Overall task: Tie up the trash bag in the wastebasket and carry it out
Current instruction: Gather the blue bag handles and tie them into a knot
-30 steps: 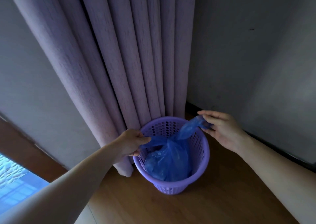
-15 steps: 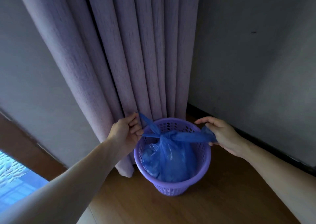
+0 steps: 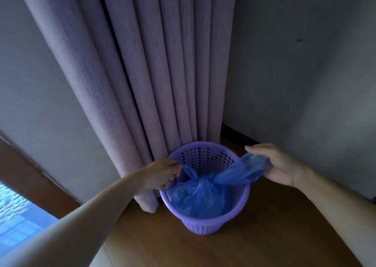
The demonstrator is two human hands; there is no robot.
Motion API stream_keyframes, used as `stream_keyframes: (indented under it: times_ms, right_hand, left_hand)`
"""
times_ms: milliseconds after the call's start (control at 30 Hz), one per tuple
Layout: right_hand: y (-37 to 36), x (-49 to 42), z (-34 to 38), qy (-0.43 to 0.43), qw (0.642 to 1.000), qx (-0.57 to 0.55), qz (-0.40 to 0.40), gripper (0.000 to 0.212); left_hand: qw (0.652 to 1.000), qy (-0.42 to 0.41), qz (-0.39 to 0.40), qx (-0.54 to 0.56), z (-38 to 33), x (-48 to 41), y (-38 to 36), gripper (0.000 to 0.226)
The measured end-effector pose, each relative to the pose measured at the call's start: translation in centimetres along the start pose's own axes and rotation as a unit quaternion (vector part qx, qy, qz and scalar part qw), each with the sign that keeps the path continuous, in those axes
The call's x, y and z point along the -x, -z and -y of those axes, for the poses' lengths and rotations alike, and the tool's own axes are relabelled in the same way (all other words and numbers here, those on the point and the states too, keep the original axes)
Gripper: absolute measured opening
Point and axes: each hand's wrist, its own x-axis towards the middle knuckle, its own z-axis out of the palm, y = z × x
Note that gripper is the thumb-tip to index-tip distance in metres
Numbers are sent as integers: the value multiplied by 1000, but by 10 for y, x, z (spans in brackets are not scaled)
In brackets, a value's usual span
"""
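Observation:
A purple perforated wastebasket (image 3: pixel 205 150) stands on the wooden floor against the curtain. Inside it sits a blue trash bag (image 3: pixel 200 199), its two top flaps crossed into a knot just above the bag's body. My left hand (image 3: pixel 160 173) pinches the left flap at the basket's left rim. My right hand (image 3: pixel 278 165) holds the wider right flap, stretched out past the basket's right rim. The flaps are pulled apart in opposite directions.
A lilac pleated curtain (image 3: pixel 154 73) hangs to the floor behind and left of the basket. Grey walls (image 3: pixel 305 73) meet in a corner with a dark baseboard (image 3: pixel 238 133). Wooden floor (image 3: pixel 264 236) spreads to the front and right. A light patterned surface (image 3: pixel 14 215) lies at lower left.
The two flaps, loose a second ago, have been crossed and drawn into a knot. Both hands have pulled outward, and the knot has sunk closer to the bag.

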Motion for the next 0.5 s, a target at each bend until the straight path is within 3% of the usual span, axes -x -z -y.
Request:
stream_keyframes:
  times_ms: [100,233,367,500]
  right_hand:
    - [-13,-2,8,45,983,-175,-26,25]
    - [-20,-8,10,62,971,-218,-78,32]
    - [-13,-9,-4,19,953,-175,-246,22]
    - [23,3,-24,-4,951,-113,-289,32]
  left_hand:
    - [991,-11,29,130,-7,2,4,37]
    - [918,-24,42,393,-19,-1,9,35]
    - [912,9,-74,404,-10,-2,18,38]
    - [914,57,-202,347,28,1,39,35]
